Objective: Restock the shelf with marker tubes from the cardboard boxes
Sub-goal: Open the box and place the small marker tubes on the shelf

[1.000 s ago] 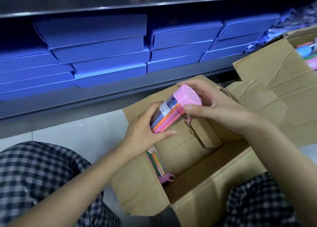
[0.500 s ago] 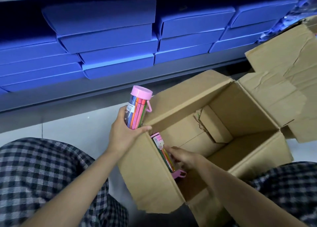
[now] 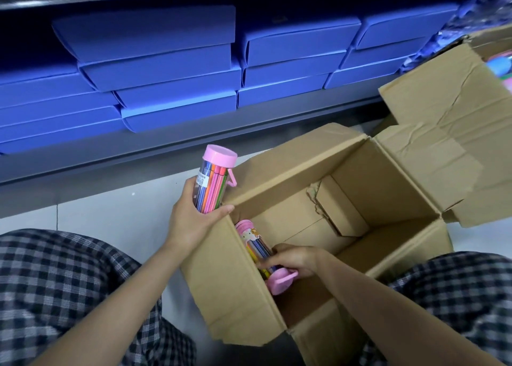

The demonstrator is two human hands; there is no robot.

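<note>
Cardboard box (image 3: pixel 235 296) stands open on the floor between your knees, with its flaps folded out. Your left hand (image 3: pixel 194 221) is just outside the left wall of this box and holds one marker tube (image 3: pixel 212 184) nearly upright; the fingers and the thumb are curled around the lower part of the tube, and its pink cap points up toward the shelf (image 3: pixel 194 135). Your right hand (image 3: pixel 293 260) is down inside the box, against the left wall, and its fingers are closed around a second marker tube (image 3: pixel 256 245) which lies slanted there, with its pink cap and loop near your wrist. On the shelf you see stacks of blue flat boxes (image 3: pixel 166 69). At the right, partly out of view, stands another cardboard box (image 3: pixel 457 94).
</note>
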